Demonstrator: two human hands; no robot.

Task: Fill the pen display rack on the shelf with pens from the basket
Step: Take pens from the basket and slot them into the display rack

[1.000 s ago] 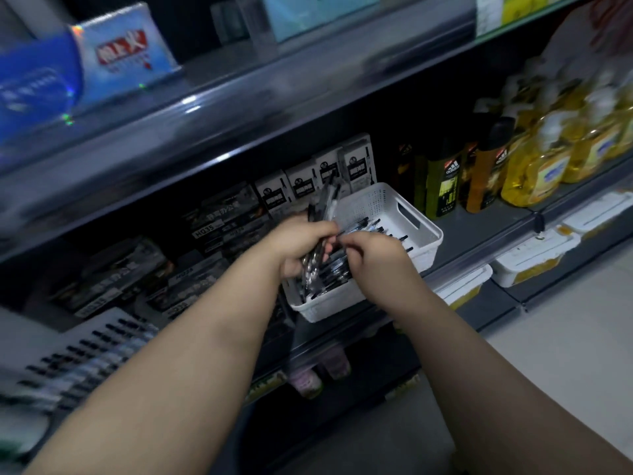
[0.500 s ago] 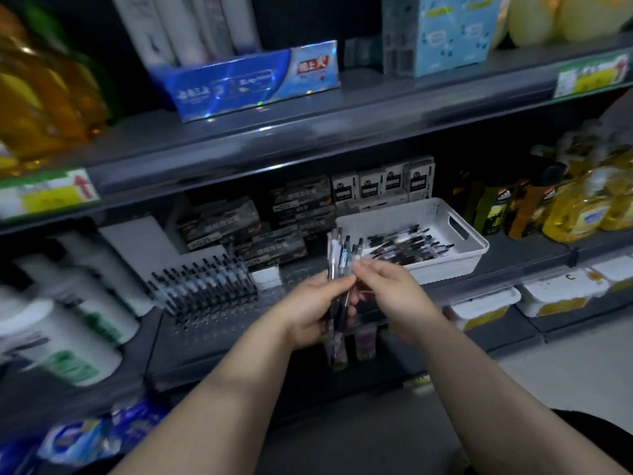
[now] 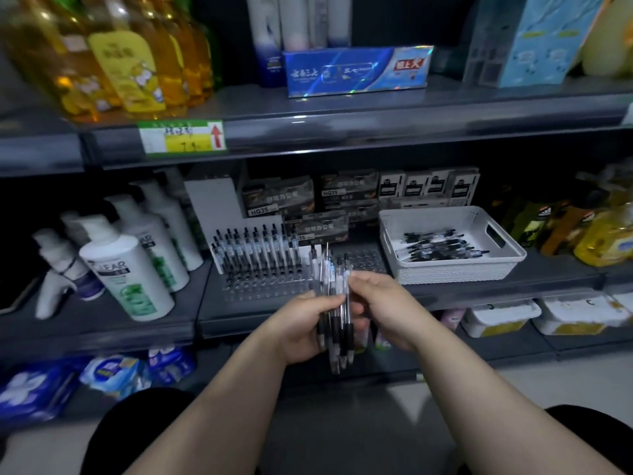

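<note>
A bundle of black-gripped clear pens [image 3: 337,303] stands upright in my left hand [image 3: 301,323], which grips it in front of the shelf edge. My right hand [image 3: 383,303] pinches the upper part of the same bundle from the right. The clear pen display rack [image 3: 267,286] sits on the middle shelf just behind my hands; its back-left rows hold several upright pens [image 3: 257,248], and its front and right holes are bare. The white basket [image 3: 452,265] stands to the rack's right, with several pens [image 3: 438,246] lying in it.
White shampoo bottles [image 3: 126,269] stand left of the rack. Dark pen boxes [image 3: 322,204] are stacked behind it. Yellow bottles [image 3: 603,234] fill the shelf right of the basket. The upper shelf carries a blue toothpaste box [image 3: 356,72]. White tubs [image 3: 496,318] sit on the lower shelf.
Both hands lifted the pen bundle out of the basket and carried it left, in front of the rack. The view swung left and up with them.
</note>
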